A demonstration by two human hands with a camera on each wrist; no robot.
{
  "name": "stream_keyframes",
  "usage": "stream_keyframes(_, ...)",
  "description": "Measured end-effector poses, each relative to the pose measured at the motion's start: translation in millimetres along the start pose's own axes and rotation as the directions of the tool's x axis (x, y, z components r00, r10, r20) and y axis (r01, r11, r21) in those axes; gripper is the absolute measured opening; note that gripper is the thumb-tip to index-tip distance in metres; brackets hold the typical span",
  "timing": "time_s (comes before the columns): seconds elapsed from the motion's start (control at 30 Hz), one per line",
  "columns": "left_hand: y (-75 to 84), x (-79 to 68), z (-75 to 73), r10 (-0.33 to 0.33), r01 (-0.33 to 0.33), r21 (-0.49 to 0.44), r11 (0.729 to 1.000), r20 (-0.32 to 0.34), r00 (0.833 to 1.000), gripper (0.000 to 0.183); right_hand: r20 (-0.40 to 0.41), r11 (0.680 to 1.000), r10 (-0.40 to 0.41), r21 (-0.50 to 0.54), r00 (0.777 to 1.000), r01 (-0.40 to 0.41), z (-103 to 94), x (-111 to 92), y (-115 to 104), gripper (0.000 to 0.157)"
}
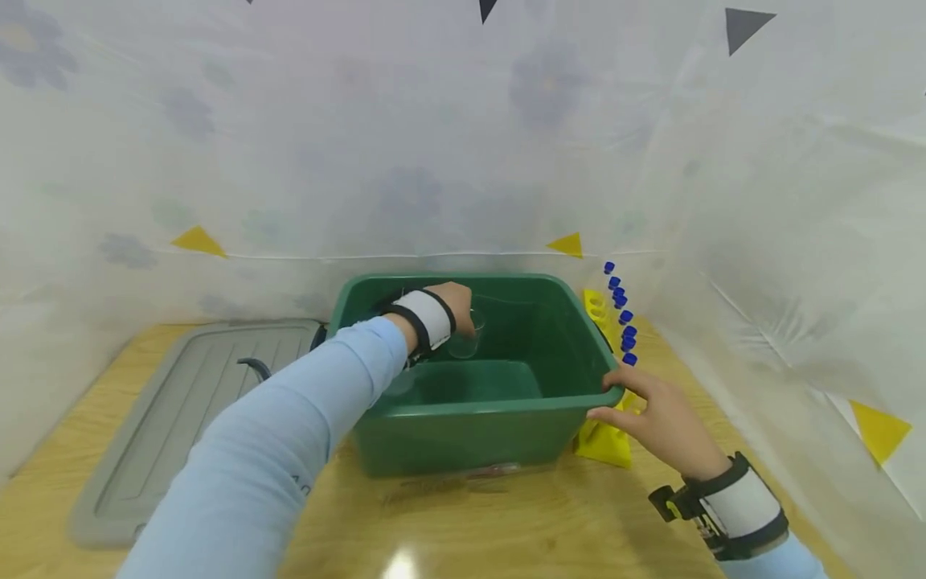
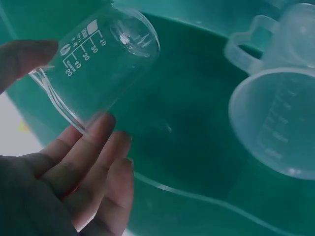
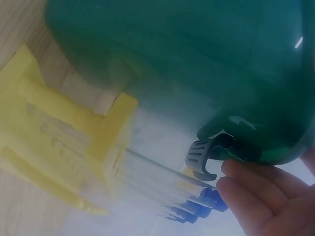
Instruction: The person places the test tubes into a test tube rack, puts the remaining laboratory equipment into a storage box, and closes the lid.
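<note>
- Clear glass is forming the beaker (image 2: 98,73), which is sitting inside the green bin (image 1: 463,438) below the left hand (image 1: 454,304); whether its base is touching the bin's floor, I cannot tell.
- The left hand is pinching the beaker at its rim, thumb on one side and fingertips opposite, spread about as wide as the mouth.
- The right hand (image 1: 661,422) is gripping the bin's near right corner, narrowing around the rim.
- Smooth glass could be slipping or rolling from those fingertips, the shallow hold at the lip being the likely cause.
- A knock could be chipping it, since a translucent measuring jug (image 2: 273,123) is lying near, though apart from it.
- Blue-capped tubes (image 1: 628,331) in the yellow rack (image 1: 604,449) are standing just beside the right hand, so a sideways shift of the hand or bin could be tipping them.
- The beaker's long axis is running from mouth to base, slanting from lower left to upper right in the left wrist view, its mouth facing the palm and its base pointing away.
- In the head view, the base is pointing down into the bin, the exact tilt remaining hard to judge.
</note>
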State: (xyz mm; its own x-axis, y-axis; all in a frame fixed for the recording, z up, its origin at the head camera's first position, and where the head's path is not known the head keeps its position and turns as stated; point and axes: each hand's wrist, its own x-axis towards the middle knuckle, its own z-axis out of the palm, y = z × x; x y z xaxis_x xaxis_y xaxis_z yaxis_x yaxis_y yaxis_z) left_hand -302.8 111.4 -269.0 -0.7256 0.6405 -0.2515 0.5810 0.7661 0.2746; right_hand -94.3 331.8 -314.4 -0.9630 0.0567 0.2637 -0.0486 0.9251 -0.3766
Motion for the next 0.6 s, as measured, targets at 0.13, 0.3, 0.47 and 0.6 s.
stream_keyframes(0.13,-4.1,-5.2,8.7,-0.053,0.054,-0.002,0.999,0.035,0.998,0.041,-0.015,1.000,-0.003,0.005,1.000,0.003,-0.5,-6,-1,0.035)
stream_keyframes(0.3,-6.3,-13.8,16.7,-0.093,0.090,0.034,0.995,0.078,0.993,0.012,-0.033,1.000,-0.001,0.024,0.999,0.002,-2.5,-14,-3,0.033)
stream_keyframes(0.47,-9.1,-19.5,24.1,-0.078,0.068,0.125,0.990,0.079,0.994,0.020,-0.036,0.999,0.004,0.035,0.999,-0.003,-4.0,-21,-7,0.030)
stream_keyframes(0.6,-11.6,-24.1,29.2,-0.039,0.024,0.239,0.971,0.061,0.997,0.020,-0.030,0.999,0.001,0.042,1.000,0.001,-3.2,-23,-11,0.030)
